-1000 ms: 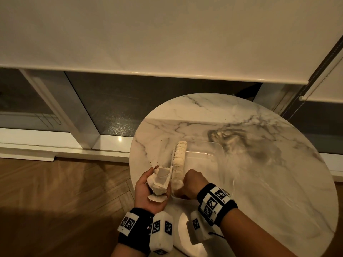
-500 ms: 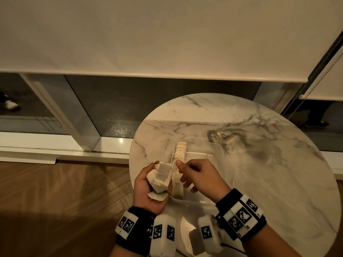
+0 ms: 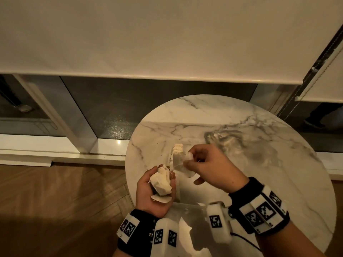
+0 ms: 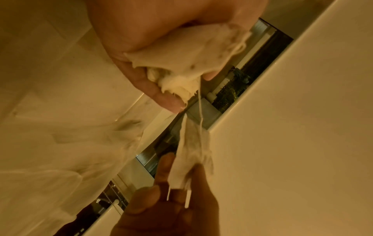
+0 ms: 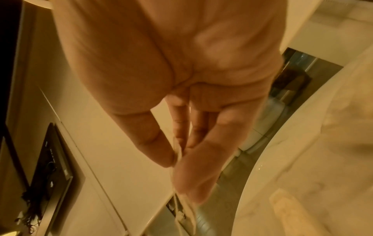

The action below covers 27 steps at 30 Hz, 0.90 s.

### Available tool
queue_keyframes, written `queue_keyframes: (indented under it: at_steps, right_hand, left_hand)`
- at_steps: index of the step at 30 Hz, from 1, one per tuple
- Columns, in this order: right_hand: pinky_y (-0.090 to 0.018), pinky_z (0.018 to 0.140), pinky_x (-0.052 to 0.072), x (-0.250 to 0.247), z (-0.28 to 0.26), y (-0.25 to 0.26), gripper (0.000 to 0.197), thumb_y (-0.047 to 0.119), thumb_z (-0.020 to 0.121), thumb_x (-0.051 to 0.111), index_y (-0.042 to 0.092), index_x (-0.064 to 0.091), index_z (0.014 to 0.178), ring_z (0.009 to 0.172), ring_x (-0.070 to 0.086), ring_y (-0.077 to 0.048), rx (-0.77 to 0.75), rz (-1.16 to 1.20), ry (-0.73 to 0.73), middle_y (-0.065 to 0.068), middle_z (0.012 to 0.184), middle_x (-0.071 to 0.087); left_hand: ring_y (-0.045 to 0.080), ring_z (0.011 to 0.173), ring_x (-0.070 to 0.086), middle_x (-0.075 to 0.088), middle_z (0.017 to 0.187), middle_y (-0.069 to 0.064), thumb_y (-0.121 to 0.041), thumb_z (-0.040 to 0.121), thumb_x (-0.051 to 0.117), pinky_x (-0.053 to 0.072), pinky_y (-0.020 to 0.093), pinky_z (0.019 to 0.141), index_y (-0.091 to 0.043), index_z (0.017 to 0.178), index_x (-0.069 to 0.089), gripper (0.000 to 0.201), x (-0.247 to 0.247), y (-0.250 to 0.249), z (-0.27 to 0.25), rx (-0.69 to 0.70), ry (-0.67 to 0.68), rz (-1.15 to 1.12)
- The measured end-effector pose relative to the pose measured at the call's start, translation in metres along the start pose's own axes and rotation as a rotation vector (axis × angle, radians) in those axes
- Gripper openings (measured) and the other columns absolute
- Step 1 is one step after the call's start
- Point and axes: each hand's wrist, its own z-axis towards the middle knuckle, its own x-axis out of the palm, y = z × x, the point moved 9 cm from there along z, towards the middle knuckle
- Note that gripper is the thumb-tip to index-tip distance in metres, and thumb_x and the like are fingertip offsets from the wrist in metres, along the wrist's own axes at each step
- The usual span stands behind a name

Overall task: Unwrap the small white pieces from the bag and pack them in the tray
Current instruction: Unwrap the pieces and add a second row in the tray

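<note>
My left hand (image 3: 164, 175) grips a crumpled bundle of white pieces (image 3: 160, 184) just off the table's left edge. My right hand (image 3: 187, 160) pinches one flat white piece (image 3: 179, 165) a little above and right of the bundle, over the tray. A thin string (image 4: 199, 108) still runs from the bundle (image 4: 187, 52) to this piece (image 4: 191, 156). In the right wrist view the thumb and forefinger (image 5: 175, 159) pinch the piece (image 5: 181, 210) by its top. A row of white pieces (image 3: 177, 148) lines the left side of the clear tray (image 3: 191, 203).
The tray stands on a round marble table (image 3: 269, 182). Crinkled clear plastic (image 3: 232, 143) lies to the right of the tray. A torn white paper scrap (image 3: 185, 232) lies at the table's near edge. Wooden floor is to the left, a window and roller blind behind.
My right hand rose from the tray's near left corner, went to the bundle and drew one white piece out, up and to the right. The left hand kept holding the bundle.
</note>
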Motion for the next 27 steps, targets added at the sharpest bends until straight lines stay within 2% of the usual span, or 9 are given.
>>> queue_keyframes:
  at_steps: [4,7,9,11,12,14,17,21,27]
  right_hand:
    - [-0.035,0.051,0.059,-0.032,0.016,-0.003,0.007,0.014,0.093,0.066,0.014,0.068,0.086,0.063,0.067,-0.016,-0.056,-0.069,-0.070,-0.006,0.079,0.071]
    - [-0.037,0.054,0.060,-0.053,0.044,-0.023,0.009,0.018,0.094,0.065,0.016,0.068,0.086,0.063,0.066,-0.015,-0.055,-0.272,-0.087,-0.001,0.076,0.069]
    - [-0.041,0.060,0.060,-0.062,0.065,-0.041,0.014,0.024,0.092,0.067,0.020,0.067,0.079,0.067,0.066,-0.020,-0.022,-0.439,-0.079,0.001,0.074,0.068]
    - [-0.031,0.058,0.052,-0.066,0.084,-0.055,0.023,0.030,0.089,0.071,0.023,0.061,0.069,0.066,0.060,-0.018,0.010,-0.611,-0.060,0.004,0.069,0.064]
    - [-0.026,0.056,0.046,-0.067,0.092,-0.061,0.021,0.030,0.087,0.073,0.023,0.062,0.071,0.067,0.058,-0.016,0.042,-0.682,-0.040,0.004,0.070,0.063]
    - [-0.022,0.059,0.042,-0.067,0.104,-0.073,0.012,0.025,0.082,0.079,0.020,0.069,0.084,0.073,0.060,-0.014,0.111,-0.788,0.011,0.003,0.080,0.066]
    - [-0.023,0.069,0.045,-0.062,0.118,-0.088,0.018,0.025,0.080,0.082,0.019,0.075,0.095,0.079,0.062,-0.015,0.158,-0.908,0.107,0.001,0.091,0.071]
    - [-0.024,0.073,0.046,-0.057,0.128,-0.100,0.022,0.028,0.078,0.083,0.022,0.078,0.099,0.085,0.063,-0.013,0.209,-1.013,0.197,0.005,0.099,0.074]
    - [-0.028,0.082,0.055,-0.057,0.134,-0.104,0.028,0.028,0.074,0.086,0.025,0.078,0.100,0.092,0.067,-0.016,0.245,-1.056,0.240,0.006,0.100,0.074]
  left_hand:
    - [0.019,0.073,0.072,0.066,0.104,-0.002,-0.033,0.086,0.063,0.056,0.026,0.057,-0.022,0.103,0.066,0.020,-0.007,-0.001,0.003,-0.032,-0.019,-0.026]
    - [0.018,0.074,0.072,0.066,0.105,-0.001,-0.030,0.083,0.065,0.057,0.026,0.063,-0.021,0.103,0.068,0.022,-0.008,-0.001,0.003,-0.044,-0.030,-0.066]
    - [0.019,0.076,0.072,0.068,0.104,0.000,-0.029,0.081,0.067,0.059,0.028,0.066,-0.021,0.106,0.068,0.027,-0.008,0.000,0.003,-0.059,-0.029,-0.104]
    - [0.018,0.078,0.070,0.069,0.101,0.000,-0.028,0.079,0.068,0.056,0.028,0.070,-0.021,0.105,0.069,0.027,-0.007,0.003,0.003,-0.072,-0.029,-0.094]
    - [0.017,0.079,0.070,0.069,0.098,0.000,-0.027,0.078,0.068,0.055,0.027,0.072,-0.021,0.102,0.070,0.025,-0.006,0.003,0.003,-0.070,-0.031,-0.083]
    - [0.017,0.077,0.069,0.070,0.093,0.001,-0.026,0.077,0.068,0.052,0.026,0.075,-0.018,0.096,0.072,0.021,-0.005,0.004,0.002,-0.059,-0.034,-0.080]
    - [0.017,0.075,0.070,0.070,0.091,0.001,-0.026,0.077,0.068,0.054,0.025,0.069,-0.018,0.098,0.071,0.023,-0.003,0.006,0.002,-0.058,-0.017,-0.085]
    - [0.019,0.071,0.071,0.073,0.088,0.003,-0.027,0.078,0.067,0.057,0.026,0.060,-0.018,0.096,0.071,0.021,-0.001,0.006,0.000,-0.059,-0.006,-0.079]
    - [0.017,0.077,0.070,0.073,0.091,0.002,-0.028,0.083,0.064,0.054,0.025,0.067,-0.016,0.092,0.073,0.017,-0.005,0.003,0.002,-0.055,-0.010,-0.068]
